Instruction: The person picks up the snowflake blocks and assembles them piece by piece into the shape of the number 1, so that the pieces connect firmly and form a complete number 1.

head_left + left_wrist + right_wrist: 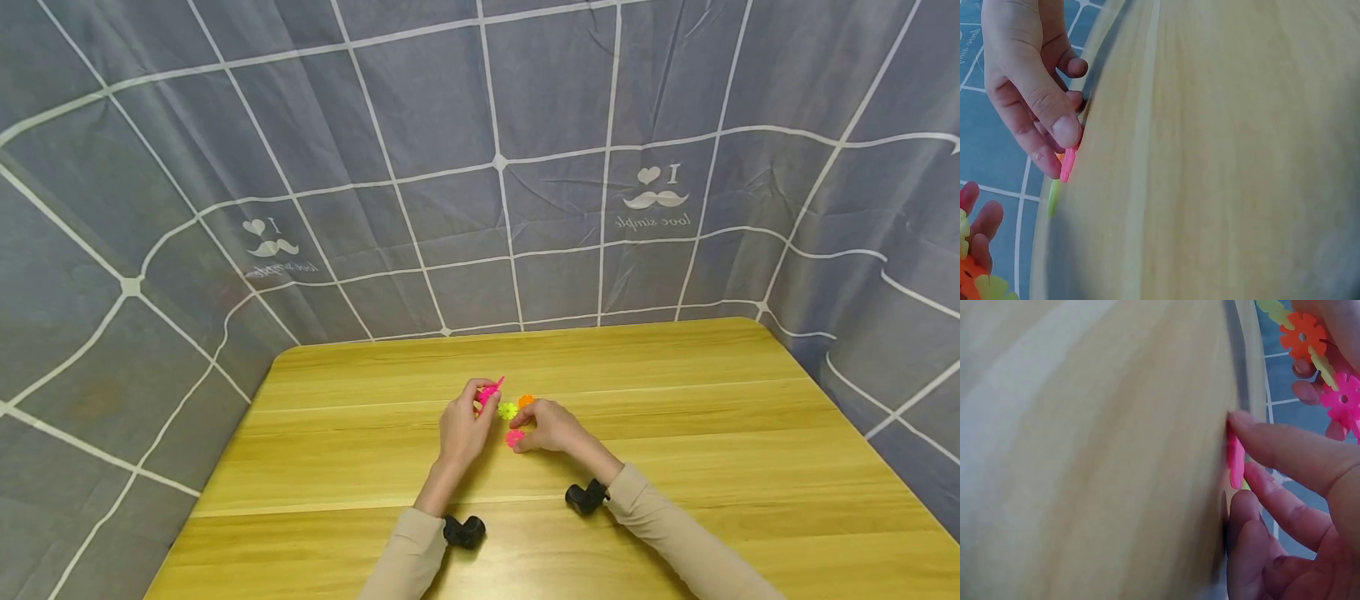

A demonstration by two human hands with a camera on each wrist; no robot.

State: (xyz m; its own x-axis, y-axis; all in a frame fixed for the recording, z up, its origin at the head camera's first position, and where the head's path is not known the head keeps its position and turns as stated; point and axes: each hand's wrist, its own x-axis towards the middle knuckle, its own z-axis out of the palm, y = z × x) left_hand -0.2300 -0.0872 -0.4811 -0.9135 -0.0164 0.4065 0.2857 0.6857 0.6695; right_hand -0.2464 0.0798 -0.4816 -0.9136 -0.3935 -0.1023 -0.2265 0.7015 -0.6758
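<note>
My left hand holds a small chain of interlocking plastic snowflake discs. In the right wrist view the chain shows a pink disc, an orange disc and yellow discs joined at angles. My right hand pinches a single pink snowflake disc between thumb and fingertips, close over the table; it stands on edge in the right wrist view. Beyond that hand, a yellow-green disc and an orange disc lie on the table near each other, between the two hands.
The wooden table runs back to a grey curtain with white lines, which also hangs along both sides. Black wrist cameras sit on both forearms above the table, by the beige sleeves.
</note>
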